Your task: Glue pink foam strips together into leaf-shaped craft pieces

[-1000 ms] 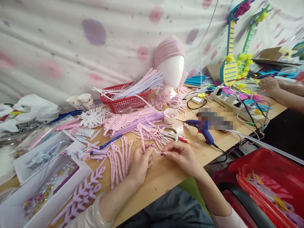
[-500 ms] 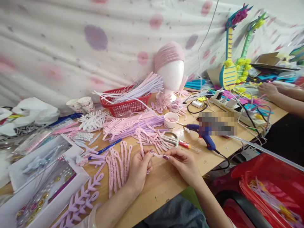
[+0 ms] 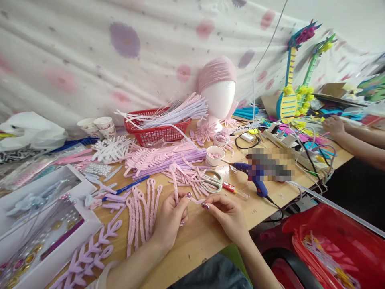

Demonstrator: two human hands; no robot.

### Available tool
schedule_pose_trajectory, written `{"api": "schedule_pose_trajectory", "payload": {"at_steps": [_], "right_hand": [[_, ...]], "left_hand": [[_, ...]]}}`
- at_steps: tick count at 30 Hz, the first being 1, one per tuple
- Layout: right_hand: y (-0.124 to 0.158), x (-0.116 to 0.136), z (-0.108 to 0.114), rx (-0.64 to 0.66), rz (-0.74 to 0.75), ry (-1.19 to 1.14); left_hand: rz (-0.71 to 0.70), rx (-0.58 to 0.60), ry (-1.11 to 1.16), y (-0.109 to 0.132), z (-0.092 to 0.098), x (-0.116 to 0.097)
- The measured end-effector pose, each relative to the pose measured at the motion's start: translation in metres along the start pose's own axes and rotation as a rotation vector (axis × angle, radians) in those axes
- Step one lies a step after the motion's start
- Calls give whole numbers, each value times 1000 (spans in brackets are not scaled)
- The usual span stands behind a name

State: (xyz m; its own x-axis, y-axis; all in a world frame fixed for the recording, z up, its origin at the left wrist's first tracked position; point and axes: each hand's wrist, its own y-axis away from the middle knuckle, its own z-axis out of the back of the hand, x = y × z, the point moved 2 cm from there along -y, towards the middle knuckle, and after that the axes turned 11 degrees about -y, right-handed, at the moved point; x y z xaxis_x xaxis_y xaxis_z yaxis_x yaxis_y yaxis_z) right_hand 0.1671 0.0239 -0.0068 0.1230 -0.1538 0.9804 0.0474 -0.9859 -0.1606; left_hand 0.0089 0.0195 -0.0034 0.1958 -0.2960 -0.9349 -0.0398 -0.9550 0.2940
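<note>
My left hand point(image 3: 170, 218) and my right hand point(image 3: 226, 212) meet above the wooden table's point(image 3: 207, 237) front edge. Between their fingertips they pinch a thin pink pipe cleaner point(image 3: 197, 199), the left at one end, the right at the other. Its far part rises as a twisted strand point(image 3: 175, 185) past my left fingers. Just left of my left hand lie several twisted pink loops point(image 3: 144, 208). Beyond my right hand are scissors point(image 3: 212, 181) on a heap of pink pieces point(image 3: 186, 174).
A blue glue gun point(image 3: 255, 178) and a glue tube point(image 3: 236, 190) lie right of the scissors. A red basket point(image 3: 158, 130) of white stems, a foam head point(image 3: 219, 94), paper cups point(image 3: 98, 126), white trays point(image 3: 45, 224), a red bin point(image 3: 339, 241). Another person's hand point(image 3: 333, 125) rests far right.
Both hands stay pinched on the pink pipe cleaner and have barely shifted. The view has tilted and drifted a little, so the table's things sit slightly lower and further left.
</note>
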Motion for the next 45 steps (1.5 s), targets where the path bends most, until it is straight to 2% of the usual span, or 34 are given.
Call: {"api": "schedule_pose_trajectory", "payload": {"at_steps": [6, 10, 16, 22, 25, 29, 31, 33, 38, 45], "right_hand": [[0, 1, -2, -48, 21, -77], [-1, 2, -2, -20, 14, 6], [-1, 2, 0, -45, 37, 52], [-9, 11, 4, -97, 107, 25], [-27, 26, 3, -86, 199, 27], [-54, 46, -5, -46, 457, 175], [-61, 48, -9, -19, 571, 255], [-63, 44, -9, -2, 616, 299], [-58, 29, -3, 9, 569, 317], [-55, 32, -8, 61, 508, 306]], "left_hand": [[-4, -3, -9, -1, 0, 2], [11, 5, -16, 0, -1, 2], [-10, 92, -4, 0, -2, 1], [63, 132, 55, 0, -4, 0], [67, 156, 17, 0, -4, -1], [40, 144, -19, 0, -4, 1], [20, 138, -18, 0, -4, 1], [16, 131, -7, -1, -5, 1], [48, 115, 19, -1, -6, 1], [51, 97, 13, -1, -6, 2]]}}
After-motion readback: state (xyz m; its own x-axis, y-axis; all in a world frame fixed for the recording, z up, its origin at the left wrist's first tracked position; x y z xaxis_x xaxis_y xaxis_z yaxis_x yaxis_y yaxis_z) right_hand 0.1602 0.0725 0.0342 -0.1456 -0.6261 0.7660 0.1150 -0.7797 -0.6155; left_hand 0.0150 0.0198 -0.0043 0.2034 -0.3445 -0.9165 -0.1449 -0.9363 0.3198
